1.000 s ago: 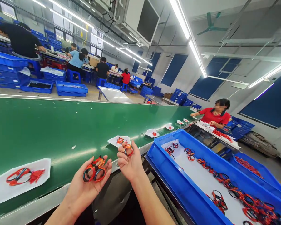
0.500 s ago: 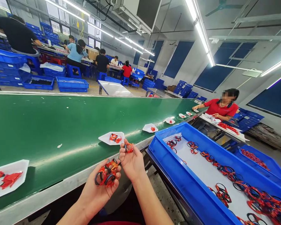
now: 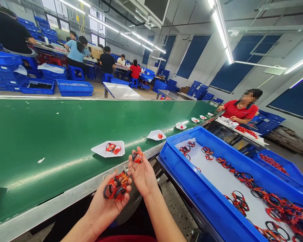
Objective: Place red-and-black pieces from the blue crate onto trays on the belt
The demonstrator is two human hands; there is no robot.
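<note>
My left hand (image 3: pixel 103 205) is palm up over the near edge of the belt, fingers curled round a bunch of red-and-black ring-shaped pieces (image 3: pixel 111 188). Close beside it, my right hand (image 3: pixel 146 176) pinches one red-and-black ring-shaped piece (image 3: pixel 137 157) in its fingertips. Just beyond my hands, a white angular paper tray (image 3: pixel 98 149) lies on the green conveyor belt (image 3: pixel 65 131). In that tray are a ring-shaped piece and a bright red piece (image 3: pixel 118 151). A second white tray (image 3: pixel 153 135) with red contents lies farther right.
At my right stands a large blue crate (image 3: pixel 192 193), paper-lined, with many ring-shaped pieces. More white trays line the belt toward a co-worker in a red shirt (image 3: pixel 239 110). The belt's metal rail (image 3: pixel 50 208) runs in front of me. People and blue crates fill the background.
The white trays have travelled left along the belt, and the nearest left one is almost out of view. The co-worker's hand has drawn back from the farthest tray. My hands keep their holds.
</note>
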